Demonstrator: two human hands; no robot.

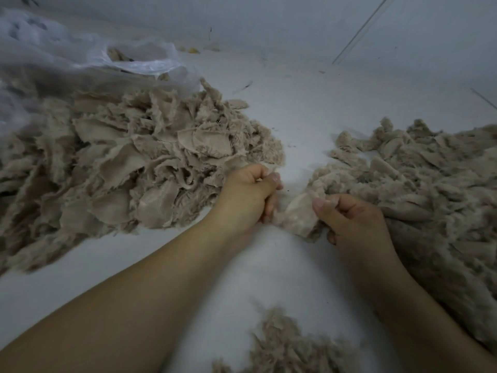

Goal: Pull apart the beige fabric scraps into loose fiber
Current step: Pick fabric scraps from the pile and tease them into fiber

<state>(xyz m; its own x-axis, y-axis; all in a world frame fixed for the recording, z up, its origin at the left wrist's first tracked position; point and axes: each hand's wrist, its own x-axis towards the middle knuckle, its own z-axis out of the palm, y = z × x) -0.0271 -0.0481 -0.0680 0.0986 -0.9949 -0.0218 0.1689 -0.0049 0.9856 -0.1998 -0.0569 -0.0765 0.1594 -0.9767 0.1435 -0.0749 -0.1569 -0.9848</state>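
A big heap of beige fabric scraps [129, 162] lies on the left of the white surface. A second, fluffier beige heap [419, 184] spreads along the right. Between them, one pale beige scrap [298, 214] is stretched between my hands. My left hand [247, 195] grips its left end with curled fingers. My right hand [352, 222] pinches its right end between thumb and fingers, resting against the right heap.
A clear plastic bag [80, 57] with more material lies at the back left, partly over the scrap heap. A small tuft of loose beige fiber [285, 345] sits at the bottom centre. The white surface [295, 117] runs between the heaps.
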